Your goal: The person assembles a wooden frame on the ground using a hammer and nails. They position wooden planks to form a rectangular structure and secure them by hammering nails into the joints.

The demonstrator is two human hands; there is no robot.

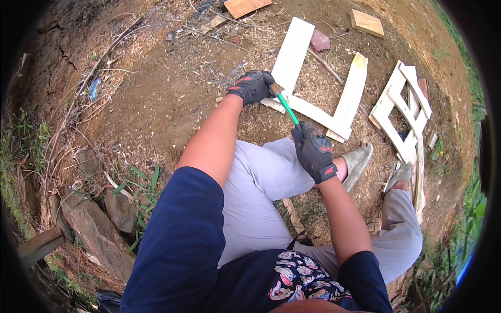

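Note:
My right hand [314,152], in a black glove with red marks, is closed round the green handle of a hammer [288,108]. The hammer's rusty brown head points up and left, right beside the fingers of my left hand [251,86]. That hand wears a matching glove, and its fingers are curled at the corner where pale boards meet; what they pinch, if anything, is hidden. A wide pale board [293,52] runs up from this corner. A narrower crosspiece [318,117] runs right to another upright board [352,91], making a U shape on the ground.
Joined pale wooden strips [402,107] lie at the right. Short wood blocks [367,23] and a reddish shard [320,40] lie beyond the boards. Bare soil holds wood shavings and twigs; rocks [96,227] sit at lower left. My shoe [357,166] is close to the crosspiece.

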